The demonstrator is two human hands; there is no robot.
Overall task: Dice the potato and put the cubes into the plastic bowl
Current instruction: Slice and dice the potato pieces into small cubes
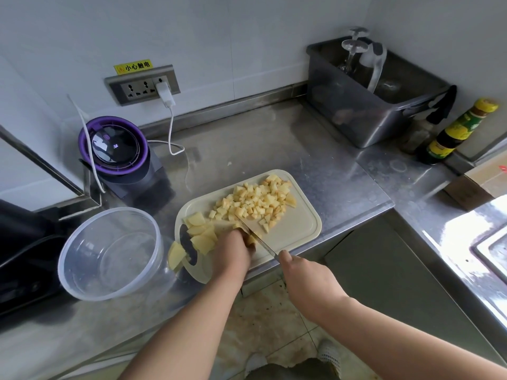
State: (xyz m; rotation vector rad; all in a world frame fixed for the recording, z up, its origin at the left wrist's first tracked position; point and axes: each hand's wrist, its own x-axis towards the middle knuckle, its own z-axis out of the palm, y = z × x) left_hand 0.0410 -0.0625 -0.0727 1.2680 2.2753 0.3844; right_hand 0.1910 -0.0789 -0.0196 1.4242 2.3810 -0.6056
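Left hand point(232, 249) curls over a potato piece point(250, 239); right hand point(303, 275) grips a knife point(255, 237). Shiny metal counter point(274, 144) fills the corner under white walls point(219, 37). Grey tub point(356, 111) sits at the back. Clear bowl point(90, 270) stands just left of the board point(296, 229). Potato cubes point(258, 200) lie heaped on the board.

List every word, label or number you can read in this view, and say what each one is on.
"小心触电": on the yellow warning sticker, stuck to the wall just above the socket panel.
Purple device: it has a small lit display, too blurred to read.
Sauce bottle: the print on its yellow-green label is too small to read.
Cardboard box: it has a red mark, unreadable.
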